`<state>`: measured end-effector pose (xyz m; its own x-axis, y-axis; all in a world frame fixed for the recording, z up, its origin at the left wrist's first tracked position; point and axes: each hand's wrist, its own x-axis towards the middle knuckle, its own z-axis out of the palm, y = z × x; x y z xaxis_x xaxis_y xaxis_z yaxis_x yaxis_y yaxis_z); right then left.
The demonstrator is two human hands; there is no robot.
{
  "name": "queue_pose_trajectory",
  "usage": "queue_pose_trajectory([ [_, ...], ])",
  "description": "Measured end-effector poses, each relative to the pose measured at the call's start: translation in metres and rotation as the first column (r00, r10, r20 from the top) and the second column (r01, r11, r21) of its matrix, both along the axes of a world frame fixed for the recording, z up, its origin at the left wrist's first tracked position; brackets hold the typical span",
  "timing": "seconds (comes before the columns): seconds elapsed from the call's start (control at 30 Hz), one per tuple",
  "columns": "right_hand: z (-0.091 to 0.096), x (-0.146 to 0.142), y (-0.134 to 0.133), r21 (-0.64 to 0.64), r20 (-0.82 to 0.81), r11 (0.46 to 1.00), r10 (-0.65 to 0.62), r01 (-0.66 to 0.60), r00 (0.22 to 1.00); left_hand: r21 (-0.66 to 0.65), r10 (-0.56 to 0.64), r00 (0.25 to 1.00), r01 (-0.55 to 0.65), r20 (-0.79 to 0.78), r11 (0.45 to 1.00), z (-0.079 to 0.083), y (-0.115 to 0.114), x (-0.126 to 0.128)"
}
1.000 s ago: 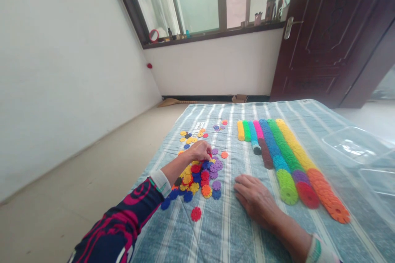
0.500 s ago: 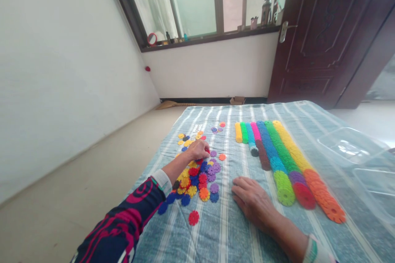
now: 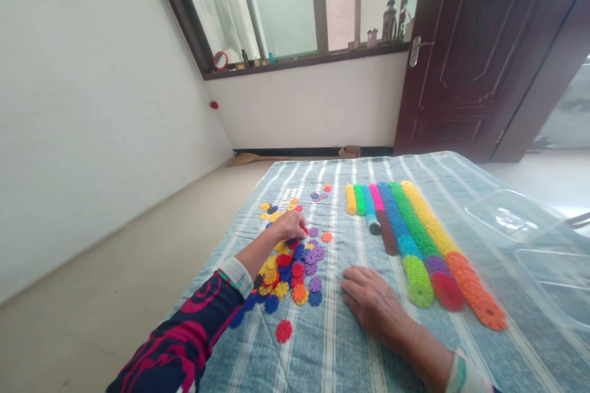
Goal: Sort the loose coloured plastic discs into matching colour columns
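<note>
- Nearest: stray red disc (image 3: 284, 331), alone on the striped cover (image 3: 350, 356), nearer than the pile.
- Right hand (image 3: 375, 304) lies palm down on the cover between pile and rows. Fingers loosely extended, nothing seen in them; underside hidden. Hasn't shifted noticeably.
- Loose pile (image 3: 281, 290) of mixed discs, toward the cover's left edge: yellow, blue, red, orange, purple, overlapping.
- Left hand (image 3: 291, 225) is over the pile's far end, fingers pinched on a red disc (image 3: 305, 231), mostly covered by the hand. Can't tell if the disc is clear of those below.
- Change: left hand has edged slightly toward the cover's far edge over the last second, pinch kept; the view has also drifted a little. Reads as picking from the pile, this piece not yet laid with the others.
- Rows of stacked discs (image 3: 412, 221), right of the pile, running toward the far edge, mostly grouped by colour. No change seen there, so nothing new added.
- Clear plastic box (image 3: 511, 221) toward the right edge; contents not readable through glare.
- Small cluster (image 3: 315, 196) of discs, beyond the left hand.
- Beyond the far edge: door (image 3: 442, 73), windowsill (image 3: 295, 64).
</note>
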<state>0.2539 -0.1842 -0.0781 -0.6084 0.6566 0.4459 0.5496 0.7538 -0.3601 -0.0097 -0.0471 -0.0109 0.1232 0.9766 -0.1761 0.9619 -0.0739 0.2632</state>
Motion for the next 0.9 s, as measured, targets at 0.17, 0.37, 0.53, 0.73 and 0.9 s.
queue_pose_trajectory([
  [0.17, 0.002, 0.000, 0.000, -0.011, 0.010, 1.000, -0.004, 0.004, 1.000, -0.030, 0.012, 0.985, -0.007, 0.171, 1.000, -0.004, -0.001, -0.009],
  [0.37, 0.003, -0.002, 0.001, 0.002, 0.002, 1.000, -0.004, 0.004, 1.000, -0.028, -0.004, 0.960, 0.012, 0.280, 1.000, -0.002, -0.006, -0.014],
  [0.53, 0.003, -0.003, 0.002, 0.012, 0.008, 1.000, -0.016, 0.016, 1.000, 0.030, -0.044, 0.949, 0.036, 0.312, 0.999, 0.007, -0.003, -0.002],
  [0.73, 0.002, -0.005, 0.005, 0.020, 0.034, 0.999, -0.032, 0.031, 0.999, 0.219, -0.159, 0.945, 0.097, 0.286, 0.971, 0.004, 0.016, 0.066],
  [0.9, 0.002, -0.007, 0.006, 0.026, 0.043, 0.999, -0.039, 0.037, 0.998, 0.324, -0.241, 0.955, 0.176, 0.172, 0.930, -0.011, 0.037, 0.128],
])
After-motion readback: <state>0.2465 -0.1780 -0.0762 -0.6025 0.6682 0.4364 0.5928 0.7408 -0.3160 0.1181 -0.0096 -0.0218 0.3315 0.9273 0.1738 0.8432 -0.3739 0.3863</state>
